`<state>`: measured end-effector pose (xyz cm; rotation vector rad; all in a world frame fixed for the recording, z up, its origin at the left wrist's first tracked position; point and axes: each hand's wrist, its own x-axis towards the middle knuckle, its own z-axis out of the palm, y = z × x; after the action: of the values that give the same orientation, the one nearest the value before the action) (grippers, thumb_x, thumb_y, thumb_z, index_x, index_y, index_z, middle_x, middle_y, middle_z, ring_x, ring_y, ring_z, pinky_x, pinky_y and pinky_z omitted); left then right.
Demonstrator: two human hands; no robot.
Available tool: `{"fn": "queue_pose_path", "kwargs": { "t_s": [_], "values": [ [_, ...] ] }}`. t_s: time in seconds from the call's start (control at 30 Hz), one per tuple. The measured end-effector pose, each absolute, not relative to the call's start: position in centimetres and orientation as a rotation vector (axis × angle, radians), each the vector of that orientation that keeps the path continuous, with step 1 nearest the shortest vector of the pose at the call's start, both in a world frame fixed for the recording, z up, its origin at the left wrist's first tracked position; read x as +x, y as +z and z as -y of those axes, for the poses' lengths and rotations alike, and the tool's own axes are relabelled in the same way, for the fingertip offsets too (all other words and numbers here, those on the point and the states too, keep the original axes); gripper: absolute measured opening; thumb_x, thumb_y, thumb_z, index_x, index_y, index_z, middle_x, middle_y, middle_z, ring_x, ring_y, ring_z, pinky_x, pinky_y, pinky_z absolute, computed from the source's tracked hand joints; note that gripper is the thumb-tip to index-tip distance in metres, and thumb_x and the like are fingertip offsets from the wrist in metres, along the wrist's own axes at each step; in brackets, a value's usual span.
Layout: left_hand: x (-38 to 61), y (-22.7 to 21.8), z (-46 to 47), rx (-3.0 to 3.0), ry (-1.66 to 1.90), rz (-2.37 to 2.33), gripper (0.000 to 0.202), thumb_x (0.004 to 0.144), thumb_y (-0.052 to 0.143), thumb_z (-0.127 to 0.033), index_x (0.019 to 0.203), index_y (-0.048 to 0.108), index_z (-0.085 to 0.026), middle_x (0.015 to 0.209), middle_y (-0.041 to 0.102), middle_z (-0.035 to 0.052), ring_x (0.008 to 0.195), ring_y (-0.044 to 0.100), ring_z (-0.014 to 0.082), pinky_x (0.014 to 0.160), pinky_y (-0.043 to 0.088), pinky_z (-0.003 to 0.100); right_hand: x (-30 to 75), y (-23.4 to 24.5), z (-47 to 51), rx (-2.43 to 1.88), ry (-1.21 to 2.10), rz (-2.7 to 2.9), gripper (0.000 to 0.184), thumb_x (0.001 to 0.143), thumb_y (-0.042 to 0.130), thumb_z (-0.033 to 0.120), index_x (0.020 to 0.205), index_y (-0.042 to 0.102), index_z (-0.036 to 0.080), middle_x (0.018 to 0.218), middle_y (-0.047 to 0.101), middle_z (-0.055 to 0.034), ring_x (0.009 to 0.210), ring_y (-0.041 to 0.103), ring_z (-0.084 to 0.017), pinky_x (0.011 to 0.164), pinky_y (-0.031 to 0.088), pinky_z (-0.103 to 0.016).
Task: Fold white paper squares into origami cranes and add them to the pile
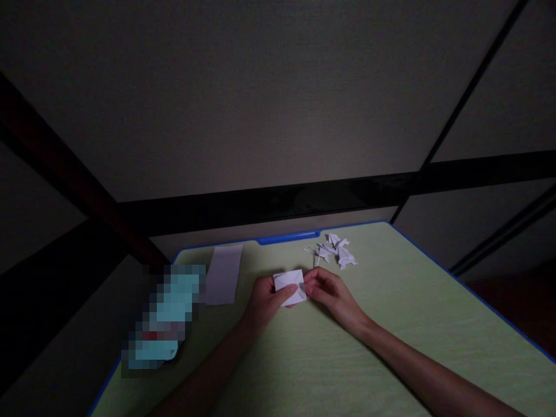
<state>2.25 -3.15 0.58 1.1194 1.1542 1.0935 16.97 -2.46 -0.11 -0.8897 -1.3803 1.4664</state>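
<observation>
A small folded white paper (290, 280) with diagonal creases is held up above the green table. My left hand (266, 300) grips its left side, thumb lying across the front and the other fingers behind. At the paper's right edge, my right hand (326, 289) pinches with thumb and index finger. Behind the right hand lie several folded white paper figures (343, 256) in a loose cluster, with thin white strips (316, 258) beside them.
A rectangular white paper sheet (225, 275) lies at the back left of the green table (417, 301). Left of it is a blurred-out turquoise object (174, 307). The table has a blue rim and a blue groove (289, 237) at its back, near a grey panelled surface (269, 104).
</observation>
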Motion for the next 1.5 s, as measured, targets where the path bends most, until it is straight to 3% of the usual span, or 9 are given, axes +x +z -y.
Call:
{"fn": "queue_pose_path", "kwargs": {
  "t_s": [0.1,0.57,0.93,1.3,1.5],
  "values": [
    [2.24,0.50,3.15,1.114,1.118,-1.199,0.017,0.055,0.064,-0.024,0.049,0.057,-0.011,0.043,0.052,-0.0023,0.043,0.043,0.0081,0.042,0.031,0.018,16.60,-0.32,2.56,-0.941,1.441,1.410,0.027,0.057,0.070,0.030,0.067,0.049,0.015,0.058,0.050,0.0042,0.052,0.046,-0.007,0.050,0.036,-0.020],
    [2.23,0.61,3.14,1.183,1.071,-1.195,0.017,0.055,0.064,-0.026,0.051,0.060,-0.010,0.045,0.056,-0.0005,0.042,0.046,0.0092,0.041,0.033,0.019,17.04,-0.36,2.21,-0.942,1.572,1.345,0.027,0.058,0.068,0.037,0.063,0.056,0.013,0.045,0.056,0.0033,0.038,0.047,-0.006,0.041,0.036,-0.019],
    [2.29,0.56,3.20,1.156,1.094,-1.201,0.020,0.055,0.065,-0.028,0.049,0.059,-0.010,0.043,0.055,0.0005,0.041,0.046,0.0089,0.040,0.032,0.018,17.18,-0.55,1.69,-0.802,1.744,1.201,0.029,0.062,0.065,0.040,0.059,0.056,0.013,0.048,0.059,0.0016,0.043,0.052,-0.007,0.044,0.034,-0.019],
    [2.20,0.89,3.36,1.184,1.073,-1.161,0.020,0.056,0.064,-0.028,0.050,0.058,-0.010,0.046,0.055,0.0002,0.043,0.047,0.0100,0.043,0.034,0.019,17.07,-0.10,1.83,-0.843,1.651,1.396,0.031,0.067,0.059,0.042,0.057,0.052,0.014,0.047,0.054,0.0026,0.041,0.045,-0.007,0.044,0.034,-0.020],
    [2.14,0.51,3.29,1.174,1.021,-1.135,0.019,0.053,0.065,-0.028,0.056,0.058,-0.010,0.050,0.055,-0.0002,0.045,0.046,0.0097,0.043,0.034,0.019,16.82,-0.21,2.19,-0.938,1.587,1.542,0.034,0.069,0.054,0.045,0.055,0.044,0.016,0.044,0.045,0.0056,0.037,0.037,-0.005,0.039,0.028,-0.018]
  ]
}}
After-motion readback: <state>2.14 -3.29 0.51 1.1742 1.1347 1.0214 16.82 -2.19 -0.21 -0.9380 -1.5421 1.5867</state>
